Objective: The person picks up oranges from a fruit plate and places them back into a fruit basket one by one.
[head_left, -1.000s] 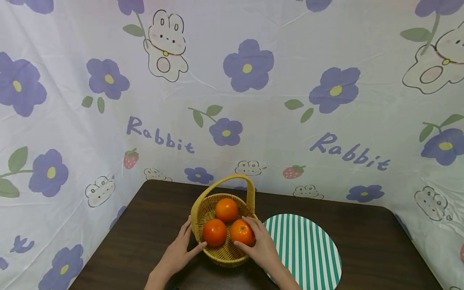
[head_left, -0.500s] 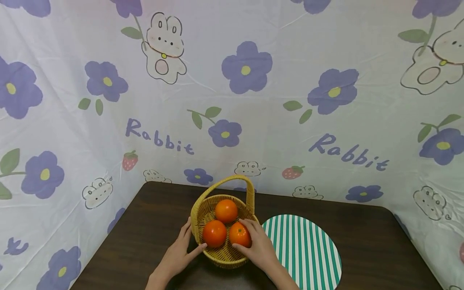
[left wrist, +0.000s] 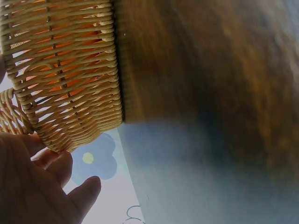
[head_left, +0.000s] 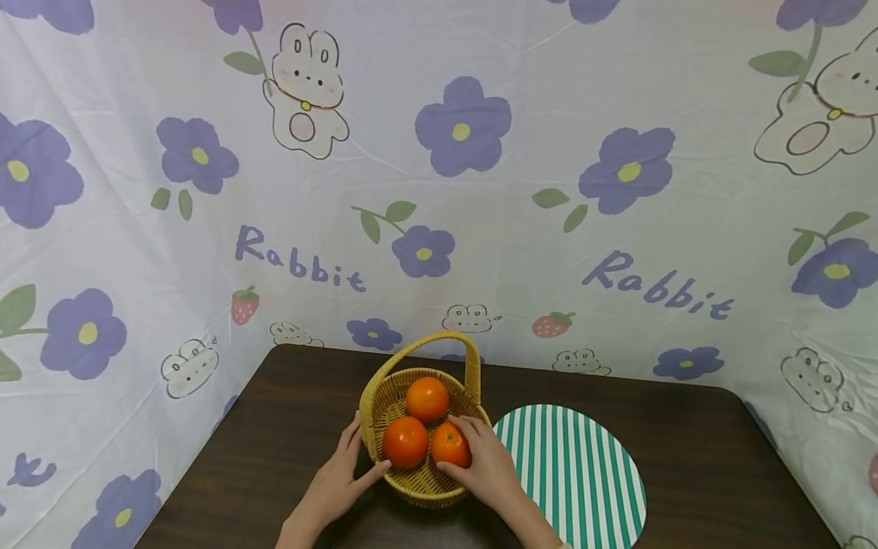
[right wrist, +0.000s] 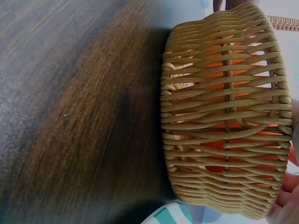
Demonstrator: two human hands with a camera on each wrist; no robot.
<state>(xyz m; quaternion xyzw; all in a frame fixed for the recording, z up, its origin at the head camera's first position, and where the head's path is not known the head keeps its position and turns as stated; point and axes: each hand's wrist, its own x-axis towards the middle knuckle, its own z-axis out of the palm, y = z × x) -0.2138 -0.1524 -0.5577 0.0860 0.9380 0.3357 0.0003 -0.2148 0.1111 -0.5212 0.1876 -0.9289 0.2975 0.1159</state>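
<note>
Three glossy oranges lie in a yellow wicker basket [head_left: 427, 499] with an arched handle, in the head view. My right hand [head_left: 490, 469] reaches over the basket's right rim and holds the right orange [head_left: 450, 444] between thumb and fingers. Left of it sits the front orange [head_left: 405, 442]; the back orange [head_left: 427, 399] lies behind both. My left hand [head_left: 334, 480] holds the basket's left side, thumb at the near rim and fingers along the outer wall. In the left wrist view, the left hand's fingers [left wrist: 56, 163] touch the weave. The right wrist view shows the basket's near wall [right wrist: 224, 116].
A round mat with green and white stripes [head_left: 572, 480] lies right of the basket, partly behind my right forearm. The dark wooden table [head_left: 706, 457] ends at a cloth backdrop [head_left: 501, 213] printed with flowers and rabbits.
My right hand and the right orange have shifted slightly left inside the basket, closer to the front orange. The left hand and the basket stay nearly where they were.
</note>
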